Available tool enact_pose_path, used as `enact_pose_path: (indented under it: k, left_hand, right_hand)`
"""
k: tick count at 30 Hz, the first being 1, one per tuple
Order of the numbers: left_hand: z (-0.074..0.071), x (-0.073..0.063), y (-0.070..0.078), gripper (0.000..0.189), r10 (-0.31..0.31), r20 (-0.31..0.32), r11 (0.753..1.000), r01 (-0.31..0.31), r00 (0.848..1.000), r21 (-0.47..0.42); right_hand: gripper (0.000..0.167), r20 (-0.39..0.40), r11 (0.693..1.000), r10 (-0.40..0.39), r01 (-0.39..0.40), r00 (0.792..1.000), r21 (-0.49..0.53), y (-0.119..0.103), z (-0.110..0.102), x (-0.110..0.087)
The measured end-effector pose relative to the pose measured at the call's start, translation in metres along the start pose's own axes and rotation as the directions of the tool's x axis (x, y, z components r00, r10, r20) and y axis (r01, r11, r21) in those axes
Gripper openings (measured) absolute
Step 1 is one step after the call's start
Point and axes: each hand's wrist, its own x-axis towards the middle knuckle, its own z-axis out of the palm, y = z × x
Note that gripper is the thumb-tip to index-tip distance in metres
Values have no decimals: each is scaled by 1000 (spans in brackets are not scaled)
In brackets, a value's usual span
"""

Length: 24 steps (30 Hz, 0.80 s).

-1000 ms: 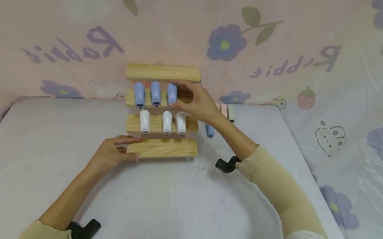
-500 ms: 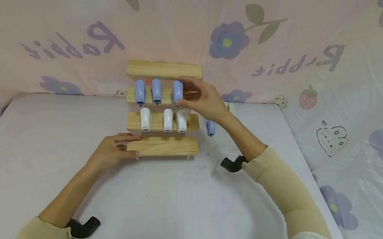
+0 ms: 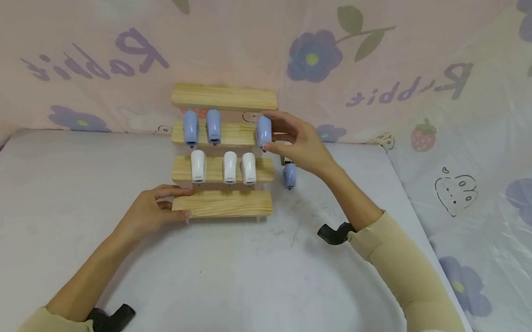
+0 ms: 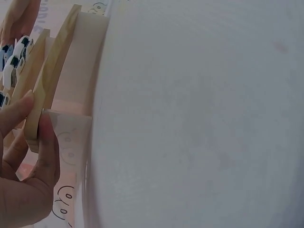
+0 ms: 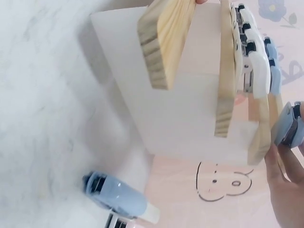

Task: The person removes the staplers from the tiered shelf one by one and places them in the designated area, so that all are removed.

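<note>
My right hand [image 3: 304,145] pinches a blue mini stapler [image 3: 264,131] between thumb and fingers, at the right end of the second shelf from the top of a stepped wooden rack [image 3: 222,206]. Two more blue staplers [image 3: 190,127] stand at the left of that shelf, a wide gap from the held one. On the shelf below are three white staplers [image 3: 230,167], two close together at the right. My left hand [image 3: 150,214] grips the left end of the lowest shelf, thumb and fingers on either face, as the left wrist view shows.
Another blue stapler [image 3: 290,176] lies on the white tabletop [image 3: 237,272] just right of the rack, with a pinkish one [image 5: 122,221] beside it in the right wrist view. A patterned curtain [image 3: 228,38] hangs close behind the rack. Black curved pieces [image 3: 111,320] jut from both sleeves.
My right hand has moved the blue stapler rightward along its shelf, away from the other two, to the shelf's end. The left hand keeps its grip on the lowest shelf.
</note>
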Motion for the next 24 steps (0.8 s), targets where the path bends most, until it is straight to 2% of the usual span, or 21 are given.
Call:
enact_pose_path:
  k: [6,13,20,24]
  left_hand:
    - [-1,-1,-1,56,50,14,999,-50,999,17]
    - [-3,0,0,57,62,47,998,-62,997,-6]
    - [-1,2,-3,55,95,36,995,-94,995,-21]
    - [-1,2,-2,54,84,28,996,-84,996,-22]
  right_hand:
    - [65,3,1000,-2,2,1000,19,4,-8,-7]
    - [66,-5,1000,6,-6,1000,0,5,-16,-14]
    - [66,-8,999,43,-43,999,24,10,-25,-24]
    - [65,-13,999,45,-45,999,11,13,-28,-29]
